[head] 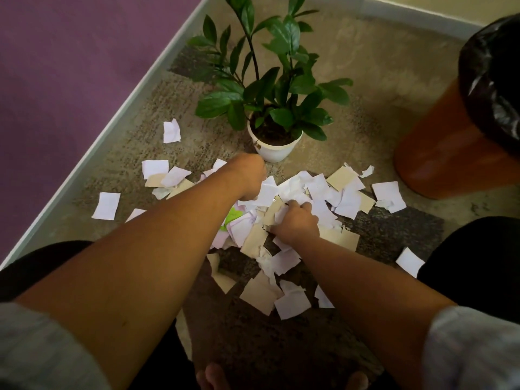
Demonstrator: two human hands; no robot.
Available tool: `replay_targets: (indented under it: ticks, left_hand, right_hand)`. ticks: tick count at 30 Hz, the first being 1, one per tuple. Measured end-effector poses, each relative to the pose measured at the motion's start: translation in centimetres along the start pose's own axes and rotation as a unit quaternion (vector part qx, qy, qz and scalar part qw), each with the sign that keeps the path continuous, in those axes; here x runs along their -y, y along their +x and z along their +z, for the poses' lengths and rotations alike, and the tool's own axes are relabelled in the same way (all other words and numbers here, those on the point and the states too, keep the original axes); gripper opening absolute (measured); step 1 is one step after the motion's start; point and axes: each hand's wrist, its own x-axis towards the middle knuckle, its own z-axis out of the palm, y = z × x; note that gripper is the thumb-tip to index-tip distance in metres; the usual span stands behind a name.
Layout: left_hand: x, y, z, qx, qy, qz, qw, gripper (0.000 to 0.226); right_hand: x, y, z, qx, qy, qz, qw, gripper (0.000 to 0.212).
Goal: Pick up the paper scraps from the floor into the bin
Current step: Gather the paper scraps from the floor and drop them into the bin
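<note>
1. Paper scraps, white and tan, lie in a loose heap on the carpeted floor at the middle of the view, with single pieces scattered from 9 to 11 o'clock and more toward 5 and 6 o'clock.
2. One bright green scrap shows in the heap, partly behind the left forearm.
3. The left hand reaches down at the heap's 11 o'clock edge. Its fingers are curled downward and meet white scraps, but the back of the hand hides the grip, so whether it holds anything cannot be told.
4. The right hand is in the middle of the heap, its grip clamped on a bunch of tan and white scraps.
5. The bin, orange with a black liner folded over its rim, stands on the floor at 2 o'clock from the heap, near its outermost scraps but not touching them.
6. A leafy potted plant in a white pot stands at 12 o'clock, just beyond the left hand.
7. A purple wall with a pale skirting board runs along the 9 to 11 o'clock side.
8. Grey sleeves cover both upper arms, and bare toes show at 6 o'clock.
</note>
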Motion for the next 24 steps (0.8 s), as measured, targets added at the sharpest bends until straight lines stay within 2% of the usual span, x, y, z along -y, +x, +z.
replay_targets:
  ticks: [4, 11, 14, 18, 24]
  left_hand:
    - [0.3, 0.3, 0.2, -0.005, -0.006, 0.015, 1.000, 0.026]
    - [0.9, 0.5, -0.3, -0.005, -0.021, 0.024, 0.999, 0.031]
    - [0.5, 0.6, -0.4, -0.001, 0.001, 0.034, 0.999, 0.028]
    - [0.1, 0.5, -0.9, -0.004, 0.013, 0.057, 0.998, 0.025]
    - [-1.5, 0.0, -2.1, -0.017, -0.041, 0.078, 0.996, 0.024]
  right_hand:
    - [0.5, 0.3, 0.7, -0.027, 0.054, 0.004, 0.998, 0.064]
    - [0.9, 0.9, -0.5, -0.047, 0.108, 0.023, 0.993, 0.046]
    - [0.8, 1.0, -1.4, -0.037, 0.085, 0.022, 0.996, 0.034]
    - [0.7, 1.0, -3.7, -0.009, 0.043, 0.011, 0.999, 0.028]
    - [1.0, -0.4, -11.7, 0.053, -0.110, -0.030, 0.992, 0.046]
